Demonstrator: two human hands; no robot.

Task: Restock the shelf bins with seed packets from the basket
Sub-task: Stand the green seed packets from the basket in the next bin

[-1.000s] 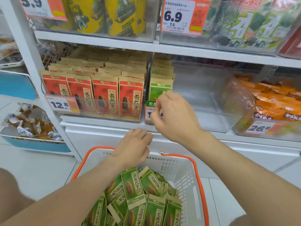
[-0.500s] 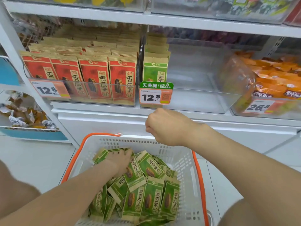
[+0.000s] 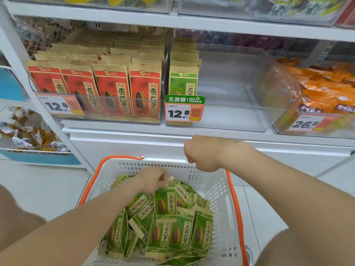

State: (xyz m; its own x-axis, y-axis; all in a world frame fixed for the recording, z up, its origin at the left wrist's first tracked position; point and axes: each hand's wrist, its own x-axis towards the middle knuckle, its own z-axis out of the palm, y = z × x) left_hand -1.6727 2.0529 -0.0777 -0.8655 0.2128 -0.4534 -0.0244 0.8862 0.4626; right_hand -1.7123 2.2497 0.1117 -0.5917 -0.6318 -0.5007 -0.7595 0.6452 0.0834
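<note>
A white basket with an orange rim stands on the floor below the shelf, holding several green seed packets. My left hand is down in the basket and pinches the top of one green packet. My right hand hovers over the basket's far rim with its fingers curled, holding nothing I can see. On the shelf, a clear bin holds one row of green packets at its left side; the rest of it is bare.
Left of that bin, another clear bin is packed with red seed packets. Orange snack bags fill the bin to the right. Price tags hang on the bin fronts. A blue-edged tray of wrapped sweets sits at the far left.
My right hand dropped from the shelf bin down to the basket's far rim. My left hand went into the basket and took hold of a green packet, lifting its top.
</note>
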